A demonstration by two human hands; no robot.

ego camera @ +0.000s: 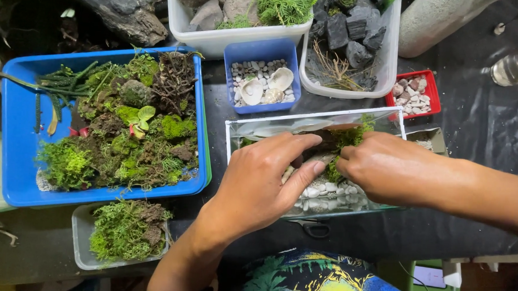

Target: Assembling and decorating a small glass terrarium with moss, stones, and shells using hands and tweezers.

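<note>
Together, left hand and right hand reach into the glass tank, each grip pinching moss at twelve o'clock to seat it above white pebbles.

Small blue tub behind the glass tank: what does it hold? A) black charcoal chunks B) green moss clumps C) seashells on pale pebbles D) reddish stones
C: the small blue tub holds pale seashells lying on small light pebbles, while the black chunks sit in the white tub to its right and the reddish stones in the red tray.
</note>
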